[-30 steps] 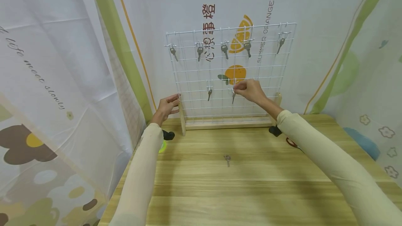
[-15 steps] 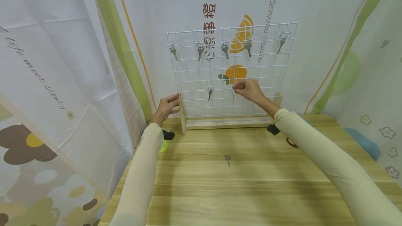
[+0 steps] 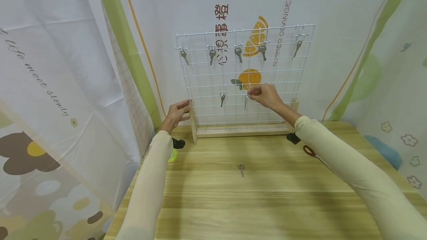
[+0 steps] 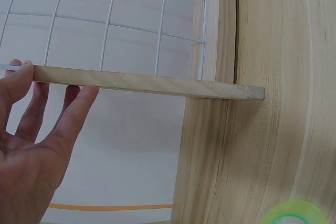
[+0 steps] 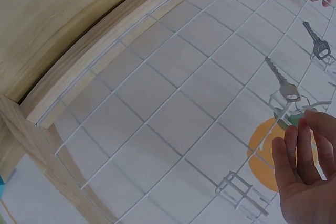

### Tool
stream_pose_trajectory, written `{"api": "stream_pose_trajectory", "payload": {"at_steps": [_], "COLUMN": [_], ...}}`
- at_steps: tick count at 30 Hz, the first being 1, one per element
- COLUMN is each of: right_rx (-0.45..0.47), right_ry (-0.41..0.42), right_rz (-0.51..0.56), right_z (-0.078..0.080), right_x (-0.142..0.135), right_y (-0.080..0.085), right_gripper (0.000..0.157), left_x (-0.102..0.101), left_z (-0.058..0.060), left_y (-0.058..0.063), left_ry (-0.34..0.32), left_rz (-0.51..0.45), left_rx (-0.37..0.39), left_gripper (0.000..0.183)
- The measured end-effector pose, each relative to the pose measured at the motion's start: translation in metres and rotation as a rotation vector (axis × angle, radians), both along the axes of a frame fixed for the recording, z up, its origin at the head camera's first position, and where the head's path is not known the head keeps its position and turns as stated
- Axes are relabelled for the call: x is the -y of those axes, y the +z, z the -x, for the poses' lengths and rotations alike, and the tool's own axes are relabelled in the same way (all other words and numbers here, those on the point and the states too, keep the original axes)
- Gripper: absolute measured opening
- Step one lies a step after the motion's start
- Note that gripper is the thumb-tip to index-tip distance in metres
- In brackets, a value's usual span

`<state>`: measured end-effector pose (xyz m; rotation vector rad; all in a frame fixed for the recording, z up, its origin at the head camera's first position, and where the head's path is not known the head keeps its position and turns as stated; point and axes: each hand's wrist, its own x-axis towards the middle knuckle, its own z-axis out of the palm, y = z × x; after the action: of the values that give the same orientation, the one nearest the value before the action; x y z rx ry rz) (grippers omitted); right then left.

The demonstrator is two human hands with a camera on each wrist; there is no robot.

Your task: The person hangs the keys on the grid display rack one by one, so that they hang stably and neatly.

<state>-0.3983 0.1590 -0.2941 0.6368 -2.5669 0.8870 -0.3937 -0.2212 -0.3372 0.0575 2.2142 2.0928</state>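
Observation:
A white wire grid rack [image 3: 245, 72] stands upright in a wooden base [image 3: 243, 133]. My left hand [image 3: 176, 113] holds the rack's left wooden post [image 4: 131, 82], thumb on one side and fingers on the other. My right hand [image 3: 265, 95] is at a hook on the lower part of the grid. There, thumb and forefinger pinch the small ring of a key [image 5: 286, 88], which hangs down beside the fingertips. Left of it, another key [image 3: 222, 100] hangs on its own hook. A loose key [image 3: 242, 170] with a ring lies on the wooden table [image 3: 213, 203].
Several keys, one a flat grey key [image 3: 238, 54], hang along the grid's upper row. A bare hook [image 5: 241, 195] shows in the right wrist view. Red-handled scissors [image 3: 309, 150] lie by my right forearm, a green-yellow tape roll [image 4: 294, 213] by the left. Printed curtains surround the table.
The key at my right fingertips has turned and swung slightly left. Both hands stay nearly where they were, with the left still on the post.

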Motion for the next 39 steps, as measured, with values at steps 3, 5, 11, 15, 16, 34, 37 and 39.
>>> {"api": "stream_pose_trajectory", "payload": {"at_steps": [3, 5, 11, 15, 16, 34, 37, 39], "right_rx": [-0.011, -0.014, -0.031, -0.036, -0.039, -0.002, 0.020, 0.040], "right_ry": [0.005, 0.011, 0.045, 0.086, 0.095, 0.235, 0.252, 0.263], "right_rz": [-0.001, 0.000, 0.011, 0.024, 0.025, 0.002, 0.000, -0.007], "right_z": [-0.003, -0.007, -0.020, -0.032, -0.035, -0.071, -0.074, -0.075], "right_x": [-0.003, -0.006, -0.011, -0.012, -0.012, -0.007, -0.006, -0.005], "right_y": [0.002, 0.003, 0.005, 0.002, 0.001, -0.070, -0.086, -0.096], "right_gripper": [0.015, 0.016, 0.016, 0.014, 0.013, 0.014, 0.015, 0.014], "left_x": [0.000, 0.001, 0.003, 0.003, 0.003, 0.004, 0.003, 0.002], "left_z": [0.005, 0.008, 0.015, 0.013, 0.011, 0.013, 0.014, 0.014], "left_y": [-0.006, -0.011, -0.018, -0.015, -0.012, -0.013, -0.014, -0.013], "left_ry": [0.003, 0.012, 0.023, 0.006, 0.001, 0.014, 0.006, 0.002], "left_rz": [0.008, 0.015, 0.035, 0.031, 0.029, 0.074, 0.079, 0.074], "left_rx": [-0.011, -0.020, -0.050, -0.046, -0.041, -0.065, -0.073, -0.069], "left_gripper": [0.047, 0.046, 0.046, 0.048, 0.050, 0.052, 0.052, 0.053]}}
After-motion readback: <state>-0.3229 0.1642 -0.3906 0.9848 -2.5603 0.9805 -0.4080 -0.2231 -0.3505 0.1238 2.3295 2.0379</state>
